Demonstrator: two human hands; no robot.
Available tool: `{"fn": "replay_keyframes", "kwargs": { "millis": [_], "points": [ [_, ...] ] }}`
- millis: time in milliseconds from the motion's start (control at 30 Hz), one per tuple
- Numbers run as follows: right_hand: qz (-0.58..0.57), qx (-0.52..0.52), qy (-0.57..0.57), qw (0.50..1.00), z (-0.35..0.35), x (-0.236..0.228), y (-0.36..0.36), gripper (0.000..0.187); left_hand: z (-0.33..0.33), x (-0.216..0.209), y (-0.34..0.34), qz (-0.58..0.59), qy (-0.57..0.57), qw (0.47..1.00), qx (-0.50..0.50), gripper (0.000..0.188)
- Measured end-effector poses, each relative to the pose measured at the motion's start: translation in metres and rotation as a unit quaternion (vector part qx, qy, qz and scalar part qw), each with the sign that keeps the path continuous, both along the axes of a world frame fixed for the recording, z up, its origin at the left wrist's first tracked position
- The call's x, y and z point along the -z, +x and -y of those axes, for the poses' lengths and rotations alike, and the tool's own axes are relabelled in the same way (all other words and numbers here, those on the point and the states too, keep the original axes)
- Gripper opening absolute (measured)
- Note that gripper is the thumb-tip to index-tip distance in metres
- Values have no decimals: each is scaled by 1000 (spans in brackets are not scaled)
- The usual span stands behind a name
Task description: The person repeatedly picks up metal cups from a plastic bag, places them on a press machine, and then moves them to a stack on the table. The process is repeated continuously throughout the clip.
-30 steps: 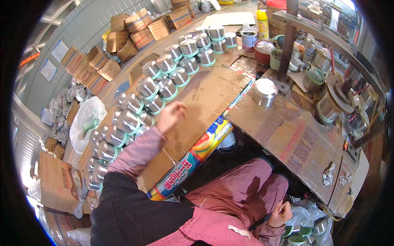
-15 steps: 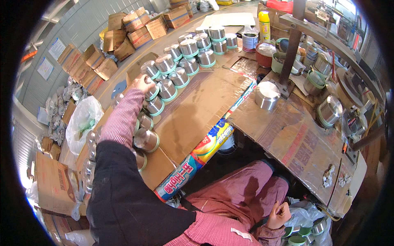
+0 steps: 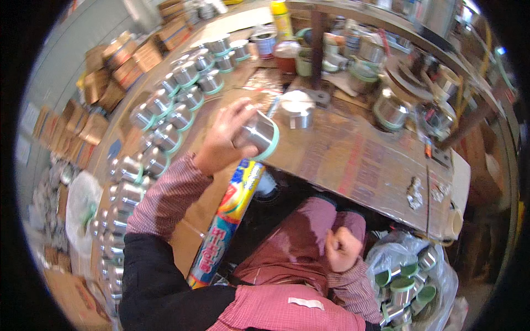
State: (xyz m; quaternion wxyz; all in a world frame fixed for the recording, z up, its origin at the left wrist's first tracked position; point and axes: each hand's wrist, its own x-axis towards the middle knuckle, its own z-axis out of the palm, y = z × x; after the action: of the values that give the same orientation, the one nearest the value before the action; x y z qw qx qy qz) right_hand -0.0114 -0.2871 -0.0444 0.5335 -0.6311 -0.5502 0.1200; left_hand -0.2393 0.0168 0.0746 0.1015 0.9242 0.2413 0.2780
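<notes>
My left hand point(image 3: 221, 138) is closed around a steel canister point(image 3: 258, 134) with a pale green ring on one end. It holds the canister tilted above the cardboard-covered table, the green ring toward the right. My right hand point(image 3: 343, 249) is curled into a loose fist over my lap, with nothing visible in it. Several similar steel canisters point(image 3: 167, 135) stand in rows on the left side of the table. One steel canister point(image 3: 298, 109) sits apart, beside the foot of a metal post point(image 3: 317, 49).
A clear plastic bag point(image 3: 444, 270) with several green-ringed canisters lies at lower right. The worktop point(image 3: 359, 160) holds crumpled foil point(image 3: 414, 193). Behind are a yellow spray can point(image 3: 281, 21), a paint tin point(image 3: 265, 45) and a dark red pot point(image 3: 286, 57). Cardboard boxes point(image 3: 124, 52) are stacked at far left.
My left hand has moved from the canister rows to the right, bringing one canister with it. The view has turned rightward. My right hand stays near my lap.
</notes>
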Motion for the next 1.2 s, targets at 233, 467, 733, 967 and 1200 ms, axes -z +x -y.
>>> {"fn": "replay_keyframes", "kwargs": {
  "millis": [233, 467, 733, 967, 1200],
  "points": [
    [0, -13, 27, 1000, -11, -8, 2, 40, 46, 48, 132, -123, 54, 984, 120, 85],
    [-66, 77, -6, 995, -2, -1, 13, 40, 54, 77, 134, -23, 136, 979, 147, 53],
    [-25, 87, -2, 996, -16, -8, 34, 37, 52, 93, 118, 194, -148, 966, 86, 87],
    [-205, 149, 104, 962, -98, -9, 124, 31, 52, 114, 134, 255, -324, 909, 63, 144],
    [-7, 357, 76, 931, -226, -7, 226, 114, 44, 81, 166, 318, -371, 871, 48, 147]
  ]
}}
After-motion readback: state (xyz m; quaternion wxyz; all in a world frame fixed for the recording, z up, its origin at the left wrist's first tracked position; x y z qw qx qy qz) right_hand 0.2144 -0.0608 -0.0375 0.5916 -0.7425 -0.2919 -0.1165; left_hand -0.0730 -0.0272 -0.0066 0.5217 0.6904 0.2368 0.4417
